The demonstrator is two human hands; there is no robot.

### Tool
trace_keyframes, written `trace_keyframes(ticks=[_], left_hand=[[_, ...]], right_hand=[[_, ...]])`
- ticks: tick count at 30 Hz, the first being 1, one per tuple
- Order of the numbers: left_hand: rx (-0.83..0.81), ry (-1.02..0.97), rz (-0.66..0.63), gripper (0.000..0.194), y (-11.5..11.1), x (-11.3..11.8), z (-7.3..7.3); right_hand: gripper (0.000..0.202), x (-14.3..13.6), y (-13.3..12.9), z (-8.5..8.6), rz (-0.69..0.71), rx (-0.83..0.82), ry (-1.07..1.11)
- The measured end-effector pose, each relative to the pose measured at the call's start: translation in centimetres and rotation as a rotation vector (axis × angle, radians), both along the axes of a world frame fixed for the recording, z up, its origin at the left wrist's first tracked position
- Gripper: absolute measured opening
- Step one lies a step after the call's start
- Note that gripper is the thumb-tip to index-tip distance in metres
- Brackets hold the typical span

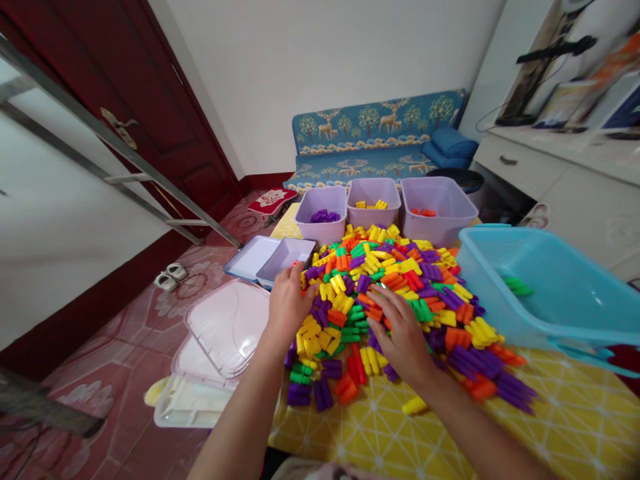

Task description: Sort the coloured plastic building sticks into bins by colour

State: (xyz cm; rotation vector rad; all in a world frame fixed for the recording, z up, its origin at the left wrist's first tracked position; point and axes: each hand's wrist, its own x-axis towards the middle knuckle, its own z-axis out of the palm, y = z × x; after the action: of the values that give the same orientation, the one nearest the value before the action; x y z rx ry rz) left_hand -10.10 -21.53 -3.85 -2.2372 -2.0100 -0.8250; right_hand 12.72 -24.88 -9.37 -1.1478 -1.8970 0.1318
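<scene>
Covering the middle of the yellow tablecloth (575, 427), a heap of plastic blocks (400, 287) in purple, yellow, green, orange and red is seen. The left hand (287, 303) is laid flat and open on its left edge; the right hand (400, 333) is spread on the blocks, nothing gripped. Three lilac bins (373, 207) are placed behind the heap, a blue tub (550, 293) at the right. Bare cloth is left in front.

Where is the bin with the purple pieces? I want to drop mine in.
In the head view, the purple bin sits leftmost of three lilac bins at the table's far edge, behind the block pile.
</scene>
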Motion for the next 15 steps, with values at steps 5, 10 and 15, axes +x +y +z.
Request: trace_keyframes(ticks=[5,10,15], left_hand=[[-0.023,0.078,0.134,0.051,-1.3,-1.3,-2.4],[0.013,0.073,0.050,0.053,-0.7,-0.2,-3.3],[0.020,0.061,-0.025,0.044,-0.9,1.7,-3.6]], right_hand=[[0.045,-1.3,-1.6,-1.7,0.054,-0.043,-0.037],[0.045,-1.6,-1.5,-2.3,0.049,-0.042,-0.059],[0.045,-1.3,-1.7,-2.4,0.035,-0.032,-0.051]])
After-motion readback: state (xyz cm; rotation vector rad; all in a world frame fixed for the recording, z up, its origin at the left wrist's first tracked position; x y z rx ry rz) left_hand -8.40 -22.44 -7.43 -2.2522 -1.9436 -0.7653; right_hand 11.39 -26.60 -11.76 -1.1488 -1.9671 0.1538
